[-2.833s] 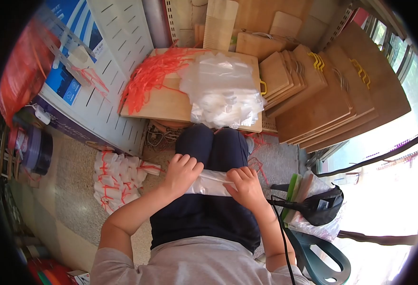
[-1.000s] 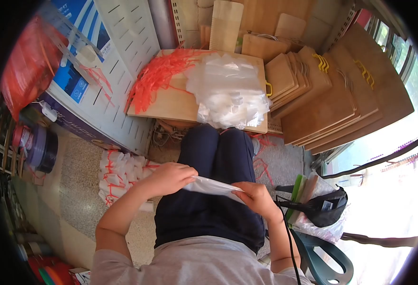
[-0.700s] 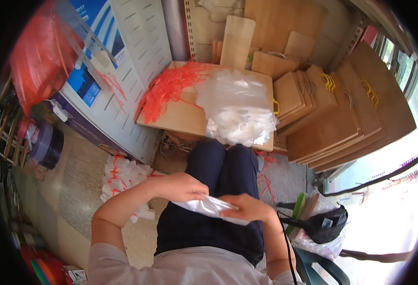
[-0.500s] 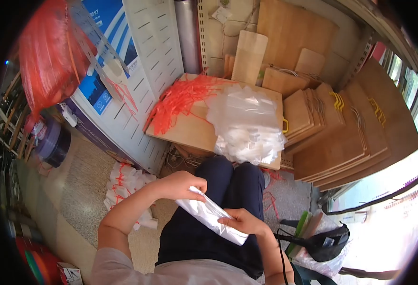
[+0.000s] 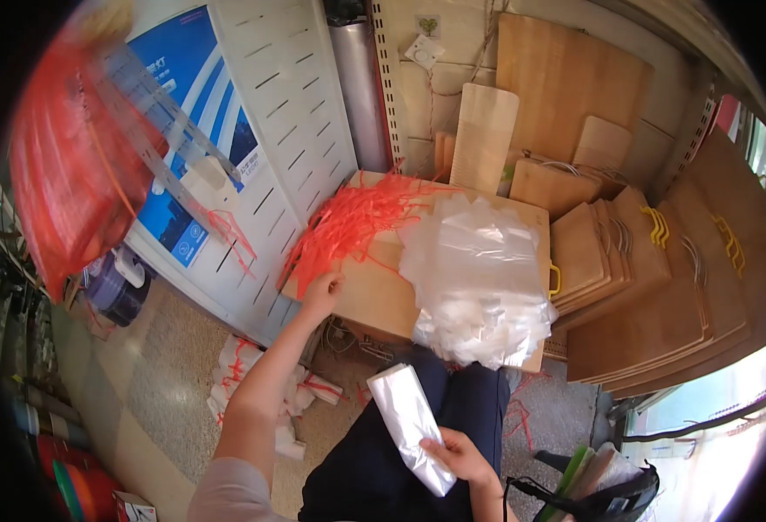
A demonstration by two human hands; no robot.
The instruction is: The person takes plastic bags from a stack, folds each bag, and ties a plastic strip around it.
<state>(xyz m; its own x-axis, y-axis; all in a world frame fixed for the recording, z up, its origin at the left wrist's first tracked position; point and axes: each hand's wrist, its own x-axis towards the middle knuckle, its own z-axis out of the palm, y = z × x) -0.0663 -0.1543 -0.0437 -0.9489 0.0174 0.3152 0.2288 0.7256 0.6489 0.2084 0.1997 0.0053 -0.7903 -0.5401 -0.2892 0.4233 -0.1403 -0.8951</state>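
Observation:
My right hand grips the lower end of a folded bundle of plastic bags over my lap. The bundle is flat, long and shiny white, tilted with its upper end to the left. My left hand is at the table's near left edge, by the near end of a pile of red plastic strips. Its fingers are curled closed; whatever they may pinch is too small to tell. On the wooden table, right of the strips, lies a stack of clear plastic bags.
Bundles tied with red strips lie on the floor at left. Wooden cutting boards lean to the right of the table. A white slotted panel stands at left, with a red bag hanging near it. A black bag sits lower right.
My left hand has let go of the bundle and reached forward to the red strips. My right hand still holds the bundle, now more upright. The view has shifted.

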